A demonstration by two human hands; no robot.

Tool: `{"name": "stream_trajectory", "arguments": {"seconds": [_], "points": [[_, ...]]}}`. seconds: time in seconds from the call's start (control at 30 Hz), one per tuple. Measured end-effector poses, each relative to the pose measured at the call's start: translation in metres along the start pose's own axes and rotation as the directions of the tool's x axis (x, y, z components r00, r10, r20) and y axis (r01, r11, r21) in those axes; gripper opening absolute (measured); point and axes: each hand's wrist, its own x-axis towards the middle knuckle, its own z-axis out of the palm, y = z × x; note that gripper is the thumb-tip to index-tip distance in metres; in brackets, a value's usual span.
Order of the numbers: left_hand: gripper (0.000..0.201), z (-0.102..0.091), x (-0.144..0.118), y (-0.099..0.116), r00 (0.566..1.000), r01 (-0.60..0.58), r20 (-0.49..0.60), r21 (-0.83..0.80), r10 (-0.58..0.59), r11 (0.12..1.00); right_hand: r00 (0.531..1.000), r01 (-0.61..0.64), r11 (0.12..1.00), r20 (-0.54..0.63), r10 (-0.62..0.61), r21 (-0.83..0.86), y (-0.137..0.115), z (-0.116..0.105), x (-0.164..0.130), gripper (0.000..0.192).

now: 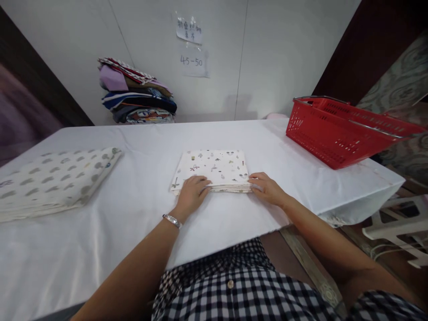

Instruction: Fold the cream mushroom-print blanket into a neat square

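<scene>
Left hand (192,191), right hand (266,188) flat, grip spread, on folded cloth (214,167) near edge; bare table (150,178) around.

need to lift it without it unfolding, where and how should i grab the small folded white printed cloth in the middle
Probably the folded white printed cloth by its two near corners, coming from the near edge, where the left hand and right hand already rest. It lies flat and square with layered edges facing you, so pinch all layers together.

dotted cloth (50,180): left edge cut off | wall notes (189,30): writing unreadable
</scene>
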Motion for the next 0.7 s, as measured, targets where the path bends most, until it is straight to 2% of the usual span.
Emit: {"name": "stream_trajectory", "arguments": {"seconds": [0.23, 0.53, 0.7], "points": [[0.023, 0.0006, -0.0018, 0.0011, 1.000, -0.026, 0.003, 0.016, 0.026, 1.000, 0.999, -0.003, 1.000, 0.033, 0.003, -0.020, -0.0032, 0.0034, 0.0001, 0.031], [0.023, 0.0021, -0.0022, -0.0012, 0.998, -0.046, 0.034, 0.013, 0.045, 0.999, 0.998, 0.022, 0.995, -0.057, -0.027, -0.096, -0.0042, 0.0057, 0.0029, 0.021], [0.025, 0.0026, -0.0016, -0.0014, 0.999, -0.040, 0.013, -0.016, 0.040, 0.999, 0.999, 0.013, 0.995, -0.029, -0.016, -0.100, -0.0070, 0.0043, -0.0001, 0.022]]}}
